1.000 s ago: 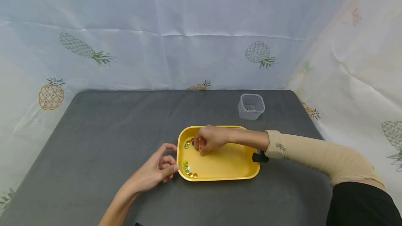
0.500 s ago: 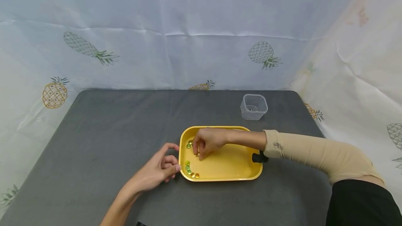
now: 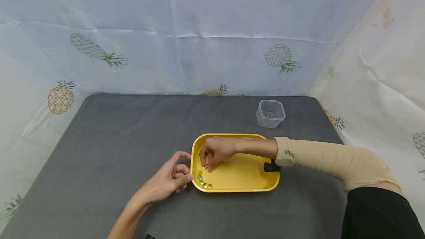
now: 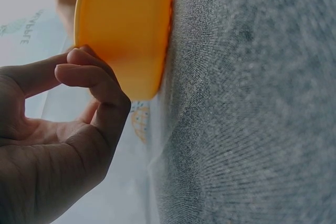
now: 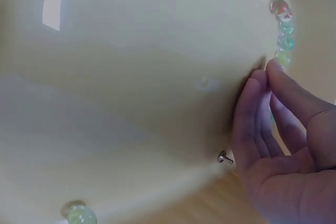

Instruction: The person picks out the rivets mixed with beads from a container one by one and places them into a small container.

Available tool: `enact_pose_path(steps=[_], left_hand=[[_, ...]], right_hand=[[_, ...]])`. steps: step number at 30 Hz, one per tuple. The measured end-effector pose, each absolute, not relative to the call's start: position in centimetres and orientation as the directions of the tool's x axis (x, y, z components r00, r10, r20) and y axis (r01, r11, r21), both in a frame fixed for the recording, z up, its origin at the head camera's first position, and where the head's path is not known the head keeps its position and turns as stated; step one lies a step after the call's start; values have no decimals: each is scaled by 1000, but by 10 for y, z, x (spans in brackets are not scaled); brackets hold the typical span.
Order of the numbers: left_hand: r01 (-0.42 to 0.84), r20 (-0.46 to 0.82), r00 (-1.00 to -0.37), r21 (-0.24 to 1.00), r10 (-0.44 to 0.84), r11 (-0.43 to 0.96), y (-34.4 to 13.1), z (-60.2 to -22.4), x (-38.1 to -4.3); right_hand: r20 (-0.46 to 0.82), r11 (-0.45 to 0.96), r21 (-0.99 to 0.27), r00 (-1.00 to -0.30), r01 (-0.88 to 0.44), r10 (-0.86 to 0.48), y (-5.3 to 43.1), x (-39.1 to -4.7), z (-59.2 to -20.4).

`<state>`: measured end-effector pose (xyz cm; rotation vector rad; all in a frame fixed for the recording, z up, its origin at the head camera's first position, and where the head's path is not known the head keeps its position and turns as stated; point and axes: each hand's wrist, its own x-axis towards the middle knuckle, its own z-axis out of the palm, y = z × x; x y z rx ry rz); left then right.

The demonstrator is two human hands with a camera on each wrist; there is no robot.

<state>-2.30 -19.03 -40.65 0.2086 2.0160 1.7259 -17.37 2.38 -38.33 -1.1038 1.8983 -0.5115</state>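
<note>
My right hand (image 3: pixel 219 150) reaches over the yellow tray (image 3: pixel 245 178), thumb and fingertips pinching a small gold-coloured metal piece (image 3: pixel 206 167) low near the tray's left end. Its exact kind is too small to make out. Beneath that hand, a tack-like metal pin (image 5: pixel 224 157) with a round head lies on the tray floor. Clear green, yellow and orange marbles (image 3: pixel 201 182) line the near left corner. In the left wrist view, my left hand (image 4: pixel 68 129) has loosely bent fingers by the tray's outer wall (image 4: pixel 126 30); thumb and index finger touch the left rim.
A clear plastic box (image 3: pixel 270 114) with a few tiny metal bits stands behind the tray, to the right. Another marble (image 5: pixel 81 215) lies at the tray's far side. Grey cloth (image 3: pixel 132 128) covers the table, and a pineapple-print curtain (image 3: pixel 186 62) hangs behind it.
My right hand has slid left and slightly nearer across the tray, with the gold-coloured piece at its fingertips. It now covers more of the far-left marbles. My left hand keeps its place at the rim.
</note>
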Motion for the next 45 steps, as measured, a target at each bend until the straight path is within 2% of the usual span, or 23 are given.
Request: enact_pose_path(steps=[24,45], left_hand=[[-178,-240,-875,967,421,182,-192,-407,-24],[-205,-267,-871,961,412,188,-190,-407,-24]], right_hand=[[-454,526,-663,-272,-533,-849,20,-170,-387],[-406,492,-690,-279,-530,-870,24,-167,-386]])
